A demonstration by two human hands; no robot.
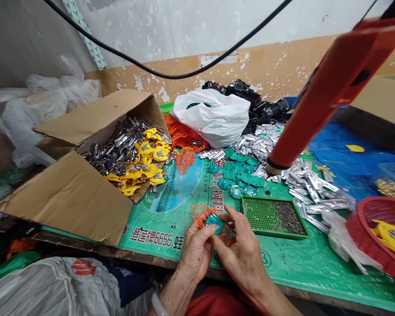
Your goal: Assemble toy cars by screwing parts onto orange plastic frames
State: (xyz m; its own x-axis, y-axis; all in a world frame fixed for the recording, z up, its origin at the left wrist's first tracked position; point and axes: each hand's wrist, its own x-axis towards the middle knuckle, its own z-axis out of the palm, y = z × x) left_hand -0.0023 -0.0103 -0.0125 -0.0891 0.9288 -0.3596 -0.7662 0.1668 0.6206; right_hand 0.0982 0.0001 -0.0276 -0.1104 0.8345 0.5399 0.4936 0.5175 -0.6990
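Close to the table's front edge, my left hand [197, 245] pinches a small teal plastic piece [215, 222] between thumb and fingers. An orange openwork plastic piece [201, 213] sticks out beyond the left fingertips. My right hand [242, 252] meets the left one, its fingers bent round the other side of the same parts. Some orange-red plastic [229, 235] shows between the right fingers, and I cannot tell if it belongs to the same orange piece. Another orange openwork piece [185, 160] lies farther back on the green sheet.
A cardboard box [66, 197] spills metal and yellow parts at left. Teal pieces [238, 171] and silver metal parts [312, 186] lie heaped behind my hands. A green tray [266, 235] holds small pins. A red post [329, 96] rises right; a red basket [365, 232] stands far right.
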